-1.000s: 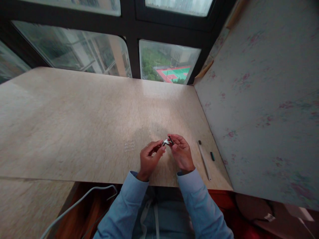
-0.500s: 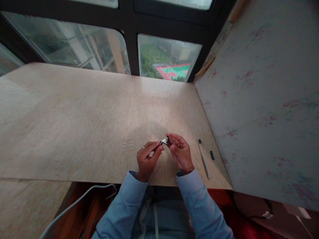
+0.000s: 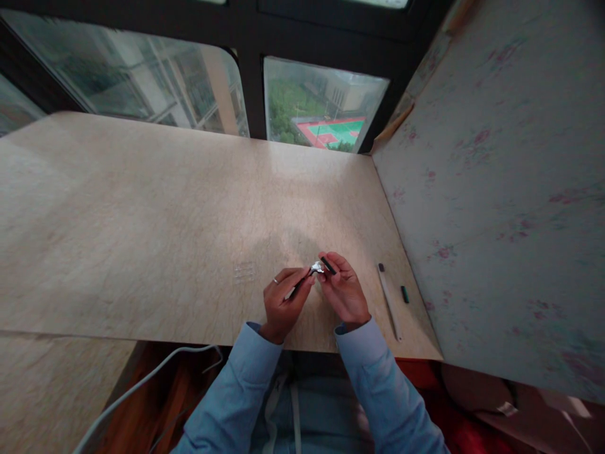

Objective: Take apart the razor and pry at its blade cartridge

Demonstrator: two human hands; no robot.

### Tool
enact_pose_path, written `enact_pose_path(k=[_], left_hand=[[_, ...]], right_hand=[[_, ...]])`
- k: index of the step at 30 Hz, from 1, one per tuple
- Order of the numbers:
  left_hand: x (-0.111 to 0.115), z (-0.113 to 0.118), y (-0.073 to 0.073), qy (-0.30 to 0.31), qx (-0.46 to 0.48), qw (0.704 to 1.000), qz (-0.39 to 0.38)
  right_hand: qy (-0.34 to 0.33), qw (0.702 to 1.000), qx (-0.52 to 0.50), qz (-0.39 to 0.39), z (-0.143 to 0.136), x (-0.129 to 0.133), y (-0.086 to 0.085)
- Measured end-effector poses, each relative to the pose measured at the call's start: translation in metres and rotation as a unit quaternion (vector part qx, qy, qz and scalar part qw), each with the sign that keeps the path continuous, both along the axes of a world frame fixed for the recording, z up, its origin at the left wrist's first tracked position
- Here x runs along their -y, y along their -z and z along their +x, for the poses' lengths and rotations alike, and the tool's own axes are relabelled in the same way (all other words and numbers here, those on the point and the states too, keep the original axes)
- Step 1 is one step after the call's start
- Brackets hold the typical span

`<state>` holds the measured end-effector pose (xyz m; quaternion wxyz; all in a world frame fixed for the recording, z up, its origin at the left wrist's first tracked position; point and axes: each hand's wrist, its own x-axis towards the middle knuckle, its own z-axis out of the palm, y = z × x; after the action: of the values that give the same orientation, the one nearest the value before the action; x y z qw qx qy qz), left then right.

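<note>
My left hand [image 3: 286,301] is closed around the dark handle of a razor, its shiny silver neck [image 3: 316,268] sticking out past the fingertips toward the right. In the fingers of my right hand [image 3: 345,291] is a small black bar that looks like a razor head [image 3: 328,265]. It sits right beside the silver neck; I cannot tell whether the two touch. Both hands are above the tabletop near its front edge. On the table left of my hands lies a clear plastic piece with several ridges [image 3: 244,273].
To the right lie a white toothbrush with a dark head [image 3: 390,306] and a small dark green bar [image 3: 404,294]. A flowered wall [image 3: 496,221] bounds the pale tabletop [image 3: 142,221] on the right, and dark-framed windows [image 3: 253,82] stand behind. A white cable [image 3: 155,372] hangs below the front edge.
The black bar has turned in my right fingers and now slants more. More of the dark handle shows in my left hand. The whole view has shifted slightly.
</note>
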<state>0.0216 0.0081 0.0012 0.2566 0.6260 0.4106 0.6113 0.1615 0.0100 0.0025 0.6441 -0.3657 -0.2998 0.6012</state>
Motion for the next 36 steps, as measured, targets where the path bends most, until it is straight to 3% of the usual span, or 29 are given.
enact_pose_path(k=[11,20,36], left_hand=[[0.002,0.003,-0.001,-0.019,-0.062,0.997,0.045],[-0.002,0.006,0.0,-0.019,-0.056,0.99,0.125],[-0.003,0.007,0.0,-0.017,-0.056,0.99,0.13]], right_hand=[[-0.042,0.998,-0.053,-0.018,-0.008,0.003,0.005],[-0.061,0.989,-0.136,-0.018,-0.011,0.003,0.001],[-0.064,0.986,-0.155,-0.027,-0.011,0.004,0.0]])
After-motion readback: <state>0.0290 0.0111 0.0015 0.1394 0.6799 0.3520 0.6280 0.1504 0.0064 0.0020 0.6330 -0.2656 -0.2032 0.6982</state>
